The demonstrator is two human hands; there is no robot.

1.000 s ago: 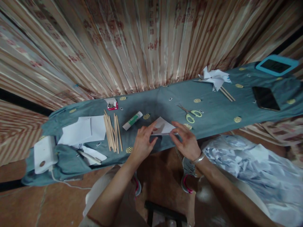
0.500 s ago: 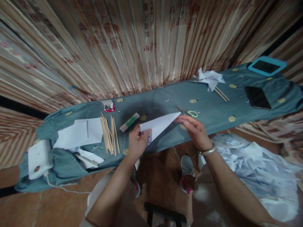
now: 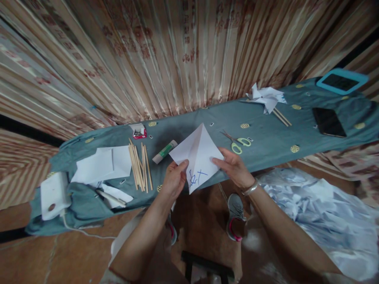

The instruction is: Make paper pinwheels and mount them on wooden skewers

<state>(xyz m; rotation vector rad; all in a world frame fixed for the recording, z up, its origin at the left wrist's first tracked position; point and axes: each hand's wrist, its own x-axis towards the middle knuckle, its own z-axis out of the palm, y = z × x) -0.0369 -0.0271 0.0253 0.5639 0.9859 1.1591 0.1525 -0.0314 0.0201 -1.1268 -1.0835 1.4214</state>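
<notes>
Between my two hands is a square sheet of white paper (image 3: 199, 157), turned like a diamond, with a crease down its middle and blue pen marks near its lower corner. My left hand (image 3: 175, 178) pinches its left side, thumb on top. On its right side my right hand (image 3: 235, 167) grips the edge, thumb on top as well. Just beyond the paper, a green and white glue stick (image 3: 165, 152) lies to the left. A pair of scissors (image 3: 236, 141) with light green handles lies to the right.
On the cloth-covered table (image 3: 189, 122) are wooden sticks (image 3: 140, 167), white paper sheets (image 3: 102, 163), a small red box (image 3: 139, 131), a pen (image 3: 111, 198), a white device (image 3: 55, 196), paper pinwheels (image 3: 266, 98), a phone (image 3: 329, 122) and a blue-framed device (image 3: 342, 81). A bag of paper scraps (image 3: 316, 209) stands at right.
The paper was folded into a narrow point and is now opened flat into a diamond. My right hand has moved from its tip to its right edge. More of the scissors shows.
</notes>
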